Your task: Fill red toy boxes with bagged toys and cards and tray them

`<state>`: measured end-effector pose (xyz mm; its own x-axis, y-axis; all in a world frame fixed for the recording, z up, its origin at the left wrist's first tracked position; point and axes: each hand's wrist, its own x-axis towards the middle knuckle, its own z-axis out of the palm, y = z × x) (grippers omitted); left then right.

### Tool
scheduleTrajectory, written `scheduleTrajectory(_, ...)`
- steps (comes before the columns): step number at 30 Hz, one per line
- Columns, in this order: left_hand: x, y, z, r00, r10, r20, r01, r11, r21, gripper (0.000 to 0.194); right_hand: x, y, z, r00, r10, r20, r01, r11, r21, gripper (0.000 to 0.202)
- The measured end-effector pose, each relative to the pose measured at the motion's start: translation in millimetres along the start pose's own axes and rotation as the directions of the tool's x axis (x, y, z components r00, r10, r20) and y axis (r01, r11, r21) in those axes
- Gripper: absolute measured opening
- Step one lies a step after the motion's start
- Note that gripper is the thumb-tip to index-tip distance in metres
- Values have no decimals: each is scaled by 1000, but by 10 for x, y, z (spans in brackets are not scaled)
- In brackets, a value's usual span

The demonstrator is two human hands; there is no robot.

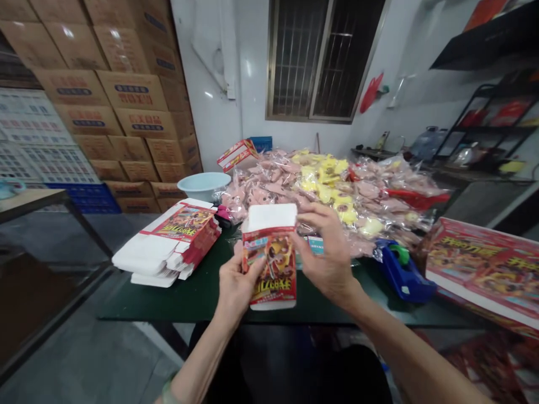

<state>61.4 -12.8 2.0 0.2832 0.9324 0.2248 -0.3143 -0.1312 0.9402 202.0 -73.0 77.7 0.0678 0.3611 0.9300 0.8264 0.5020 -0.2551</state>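
Observation:
A small red printed cardboard box [272, 269] with a white flap standing up at its top is held upright above the table edge. My left hand [236, 285] grips its lower left side, thumb across the printed front. At the upper right edge of the box, my right hand [326, 255] has its fingers bent against the side near the flap; their exact hold is partly hidden. Left of my hands lies a stack of flat, unfolded boxes [177, 235] in the same red print. Behind the box is a large heap of pink and yellow plastic-wrapped figures [282, 185].
A blue tape dispenser [406, 275] stands on the green table [197, 303] at right, beside a large printed display carton [484, 264]. A light blue basin [204, 182] is behind the stack. Brown cartons [135, 92] are piled along the back left wall.

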Motion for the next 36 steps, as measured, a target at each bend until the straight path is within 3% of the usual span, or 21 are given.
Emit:
scheduleTrajectory(2, 67, -88, -69, 998, 5, -59, -6, 1000, -10, 38, -106, 110, -8, 987, 149, -64, -150, 989, -12, 17)
scheduleTrajectory(5, 133, -226, -120, 997, 11, -81, -11, 1000, 11, 40, -339, 336, 96, 904, 416, 95, -424, 901, 94, 19)
scheduleTrajectory(7, 148, -311, -120, 998, 19, -68, -17, 999, 34, 39, -477, 472, 210, 846, 491, 206, -529, 821, 216, 22)
scheduleTrajectory(9, 147, -366, -118, 999, 29, -45, -26, 998, 55, 37, -556, 553, 304, 828, 507, 241, -561, 757, 335, 26)
scheduleTrajectory(14, 113, -333, -174, 996, 88, 31, -91, 991, 100, 34, -627, 523, 314, 863, 456, 219, -506, 765, 399, 39)
scheduleTrajectory(19, 116, -188, -194, 948, 311, 67, -318, 936, 152, 75, -730, 472, 181, 926, 269, 264, -336, 907, 256, 49)
scheduleTrajectory(23, 139, -68, -140, 888, 460, 28, -447, 844, 296, 48, -644, 400, 102, 957, 107, 268, -159, 970, 183, 40)
scheduleTrajectory(26, 125, -9, -96, 823, 565, -52, -499, 765, 407, 17, -552, 297, 87, 967, 105, 232, -160, 959, 232, 28)
scheduleTrajectory(27, 115, 2, -84, 817, 570, -87, -486, 761, 430, 17, -534, 262, 89, 967, 130, 217, -182, 953, 242, 26)
scheduleTrajectory(30, 85, 29, -49, 856, 486, -174, -394, 833, 389, 23, -525, 188, 96, 950, 239, 201, -286, 923, 256, 22)
scheduleTrajectory(32, 72, 67, -23, 909, 368, -197, -325, 920, 220, 15, -533, 177, 81, 917, 335, 217, -390, 867, 312, 19)
scheduleTrajectory(36, 93, 228, 29, 991, 91, -97, -104, 984, -146, 36, -496, 230, 2, 821, 413, 394, -560, 720, 410, 34)
